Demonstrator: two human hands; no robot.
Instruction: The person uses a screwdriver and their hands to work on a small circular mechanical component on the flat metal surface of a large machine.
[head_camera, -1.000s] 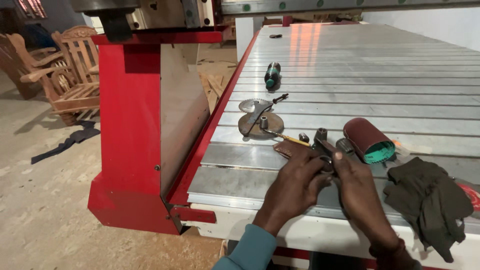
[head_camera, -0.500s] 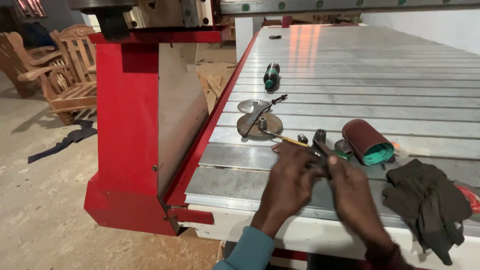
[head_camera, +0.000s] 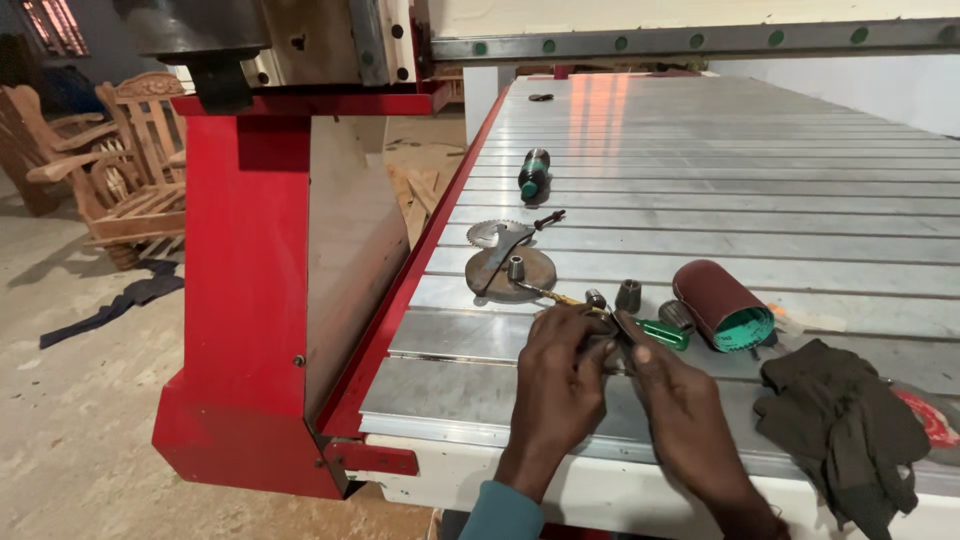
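Two hands are working together low in the middle of the picture, over the near edge of a big grey metal bench (head_camera: 760, 190) with long grooves. The left hand (head_camera: 562, 385) is curling its fingers shut around a small dark metal part (head_camera: 603, 330). The right hand (head_camera: 680, 405) is pinching the same part from the other side, so both hands are closing on it. The part is mostly hidden between the fingers, so its shape is hard to tell.

Just above the hands, a green-handled screwdriver (head_camera: 662, 333) is lying on the bench, close to the right fingertips. Beside it, two small metal sleeves (head_camera: 628, 295) are standing near each other. To the right, a roll of dark red sandpaper (head_camera: 722, 305) with a green inside is lying on its side. A dark crumpled cloth (head_camera: 850, 430) is sitting at the lower right.

A little higher and to the left, round saw blades (head_camera: 510, 270) are lying flat with a small tool across them. Farther up, a green and black tool (head_camera: 533, 172) is lying alone.

A red machine frame (head_camera: 240, 300) is standing at the left of the picture, and wooden chairs (head_camera: 110, 160) are waiting in the upper left.
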